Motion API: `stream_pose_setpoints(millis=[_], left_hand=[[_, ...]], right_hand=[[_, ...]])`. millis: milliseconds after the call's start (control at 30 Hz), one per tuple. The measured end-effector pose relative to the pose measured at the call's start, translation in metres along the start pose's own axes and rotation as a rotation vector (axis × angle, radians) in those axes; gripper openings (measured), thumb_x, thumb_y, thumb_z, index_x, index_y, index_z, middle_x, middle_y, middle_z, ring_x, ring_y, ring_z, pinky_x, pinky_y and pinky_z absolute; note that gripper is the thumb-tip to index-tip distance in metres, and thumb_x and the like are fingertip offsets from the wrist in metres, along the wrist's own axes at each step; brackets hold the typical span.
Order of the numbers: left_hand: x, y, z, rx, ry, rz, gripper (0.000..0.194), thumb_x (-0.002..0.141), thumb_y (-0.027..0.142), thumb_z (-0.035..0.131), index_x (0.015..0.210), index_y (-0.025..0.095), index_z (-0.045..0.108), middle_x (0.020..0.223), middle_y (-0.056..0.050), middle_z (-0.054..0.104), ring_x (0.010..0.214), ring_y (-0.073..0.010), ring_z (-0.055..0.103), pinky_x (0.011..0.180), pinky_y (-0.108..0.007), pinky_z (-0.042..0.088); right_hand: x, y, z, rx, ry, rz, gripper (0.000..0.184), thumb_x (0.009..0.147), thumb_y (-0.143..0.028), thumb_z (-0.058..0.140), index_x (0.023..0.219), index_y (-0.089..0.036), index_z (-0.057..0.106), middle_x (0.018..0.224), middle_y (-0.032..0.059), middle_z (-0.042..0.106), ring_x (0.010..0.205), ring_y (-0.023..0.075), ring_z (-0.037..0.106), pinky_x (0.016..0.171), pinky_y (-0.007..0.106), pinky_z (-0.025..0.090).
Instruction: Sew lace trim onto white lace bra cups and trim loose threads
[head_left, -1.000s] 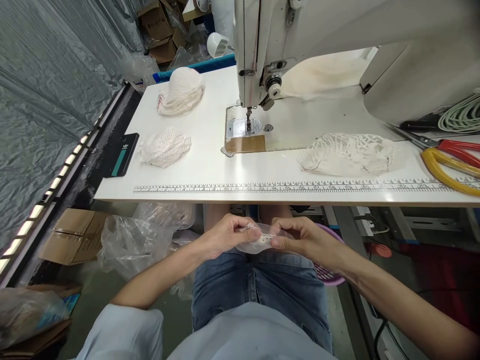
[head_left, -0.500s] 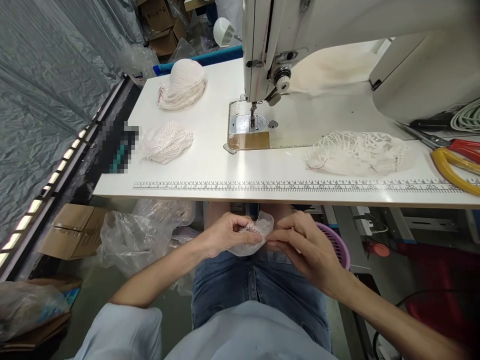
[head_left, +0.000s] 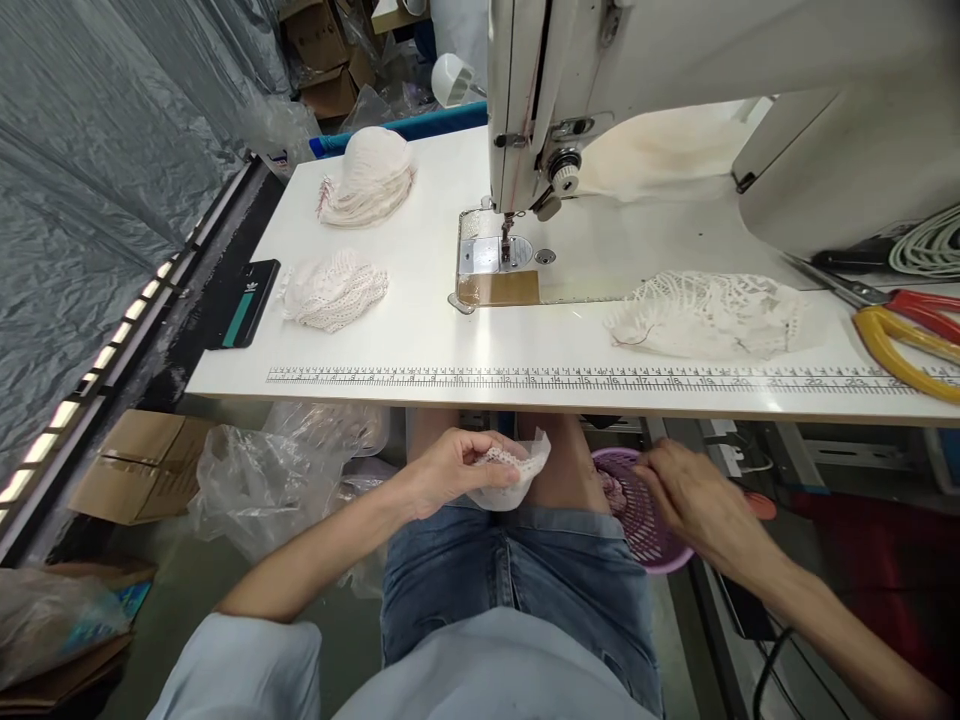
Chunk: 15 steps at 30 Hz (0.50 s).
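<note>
White lace piece (head_left: 510, 470) stays pinched in left hand (head_left: 450, 470); right hand (head_left: 694, 500) has let go, fingers loose over purple basket (head_left: 645, 525).

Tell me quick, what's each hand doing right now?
Left hand: closed on a small lace piece over the lap.
Right hand: reaching into the purple basket; grip cannot be told.
</note>
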<state>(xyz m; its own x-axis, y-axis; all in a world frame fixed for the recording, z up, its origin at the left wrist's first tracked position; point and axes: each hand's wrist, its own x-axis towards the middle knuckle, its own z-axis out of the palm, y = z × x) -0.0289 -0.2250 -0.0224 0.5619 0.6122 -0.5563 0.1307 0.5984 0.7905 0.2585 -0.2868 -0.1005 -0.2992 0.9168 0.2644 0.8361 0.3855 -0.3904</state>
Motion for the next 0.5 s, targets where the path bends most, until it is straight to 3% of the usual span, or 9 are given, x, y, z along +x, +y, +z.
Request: stream_pose_setpoints(millis=[67, 133, 200, 233, 300, 367, 433, 500], left_hand=[[0.001, 0.002, -0.003, 0.015, -0.016, -0.045, 0.032, 0.065, 0.031, 0.077, 0.09, 0.013, 0.07, 0.092, -0.005, 0.064, 0.07, -0.0097, 0.054, 0.065, -0.022, 0.04], [0.004, 0.003, -0.003, 0.014, -0.016, -0.075, 0.03, 0.063, 0.031, 0.078, 0.085, 0.012, 0.069, 0.076, -0.003, 0.064, 0.066, -0.01, 0.055, 0.063, -0.022, 0.041], [0.006, 0.004, -0.001, 0.016, -0.038, -0.081, 0.027, 0.062, 0.031, 0.078, 0.075, 0.011, 0.067, 0.069, -0.002, 0.063, 0.064, -0.01, 0.055, 0.062, -0.022, 0.041], [0.006, 0.004, 0.0, 0.022, -0.055, -0.081, 0.026, 0.062, 0.032, 0.078, 0.072, 0.011, 0.065, 0.068, -0.002, 0.062, 0.063, -0.01, 0.055, 0.062, -0.022, 0.041], [0.006, 0.005, 0.001, 0.039, -0.086, -0.082, 0.027, 0.063, 0.033, 0.077, 0.072, 0.011, 0.064, 0.068, -0.002, 0.062, 0.062, -0.0097, 0.055, 0.062, -0.022, 0.041], [0.004, 0.005, 0.001, 0.059, -0.094, -0.068, 0.028, 0.065, 0.035, 0.076, 0.072, 0.011, 0.064, 0.067, -0.001, 0.061, 0.061, -0.0088, 0.053, 0.061, -0.021, 0.041], [0.0, 0.002, -0.002, 0.087, -0.069, -0.029, 0.03, 0.068, 0.039, 0.072, 0.07, 0.011, 0.063, 0.064, 0.001, 0.058, 0.058, -0.0074, 0.05, 0.058, -0.02, 0.038], [-0.002, -0.002, -0.006, 0.119, -0.024, 0.007, 0.034, 0.071, 0.043, 0.069, 0.067, 0.011, 0.061, 0.06, 0.002, 0.054, 0.056, -0.0062, 0.045, 0.055, -0.019, 0.034]], right_hand=[[-0.02, 0.024, -0.007, -0.053, -0.011, 0.003, 0.038, 0.093, -0.023, 0.029, 0.061, -0.023, 0.049, 0.057, 0.0074, 0.05, 0.051, 0.0209, 0.048, 0.05, 0.036, 0.032], [-0.025, 0.024, -0.019, -0.056, -0.037, 0.003, 0.04, 0.094, -0.024, 0.028, 0.062, -0.023, 0.052, 0.062, 0.0082, 0.056, 0.053, 0.0218, 0.051, 0.052, 0.037, 0.035], [-0.011, 0.002, -0.029, 0.091, -0.126, 0.011, 0.022, 0.092, -0.03, 0.041, 0.08, -0.023, 0.058, 0.089, 0.0089, 0.064, 0.08, 0.0261, 0.06, 0.066, 0.039, 0.044], [0.001, -0.014, -0.033, 0.252, -0.199, 0.059, 0.016, 0.091, -0.033, 0.044, 0.094, -0.023, 0.057, 0.111, 0.0105, 0.06, 0.097, 0.0272, 0.058, 0.076, 0.039, 0.046], [0.032, -0.044, -0.037, 0.555, -0.339, 0.112, 0.035, 0.085, -0.04, 0.056, 0.117, -0.025, 0.049, 0.122, 0.0099, 0.053, 0.105, 0.0256, 0.054, 0.079, 0.035, 0.046], [0.06, -0.066, -0.035, 0.795, -0.482, 0.11, 0.045, 0.078, -0.044, 0.065, 0.116, -0.024, 0.051, 0.106, 0.0059, 0.06, 0.092, 0.0212, 0.057, 0.071, 0.03, 0.046], [0.077, -0.076, -0.028, 0.977, -0.631, 0.143, 0.029, 0.079, -0.044, 0.063, 0.096, -0.02, 0.059, 0.078, -0.0004, 0.058, 0.068, 0.0137, 0.053, 0.058, 0.024, 0.04], [0.082, -0.078, -0.021, 1.105, -0.711, 0.215, 0.026, 0.081, -0.043, 0.06, 0.077, -0.017, 0.058, 0.063, -0.0039, 0.049, 0.057, 0.0096, 0.043, 0.052, 0.022, 0.033]])
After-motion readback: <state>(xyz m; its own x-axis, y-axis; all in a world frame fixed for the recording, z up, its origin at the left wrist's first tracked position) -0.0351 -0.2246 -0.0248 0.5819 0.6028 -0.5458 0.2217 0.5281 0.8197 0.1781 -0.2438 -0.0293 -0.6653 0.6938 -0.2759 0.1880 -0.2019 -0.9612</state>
